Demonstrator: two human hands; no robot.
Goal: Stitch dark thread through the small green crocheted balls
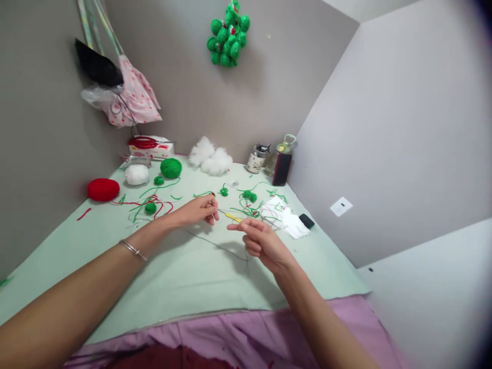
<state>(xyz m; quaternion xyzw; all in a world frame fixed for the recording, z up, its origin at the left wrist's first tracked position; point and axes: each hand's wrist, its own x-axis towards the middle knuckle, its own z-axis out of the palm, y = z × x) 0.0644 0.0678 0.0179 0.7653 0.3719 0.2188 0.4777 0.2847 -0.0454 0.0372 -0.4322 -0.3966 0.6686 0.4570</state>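
Note:
My right hand (pixel 261 238) is closed around the yellow handle of a crochet hook (pixel 232 217), its index finger stretched along it. The hook's thin metal end points left and reaches the fingertips of my left hand (pixel 202 210). That left hand is pinched, and what it holds is too small to make out. A bit of red and green shows just behind its knuckles, perhaps lying on the table. A thin dark thread (pixel 221 247) runs in a slack curve over the table from under my left wrist to below my right hand.
Green yarn (pixel 171 167), red yarn (pixel 103 189) and white yarn (pixel 137 175) sit at the back left. White stuffing (pixel 210 156) lies behind my hands. Crocheted green balls (pixel 249 196), yarn scraps, white tissue (pixel 288 220) and a dark phone (pixel 282 169) are on the right.

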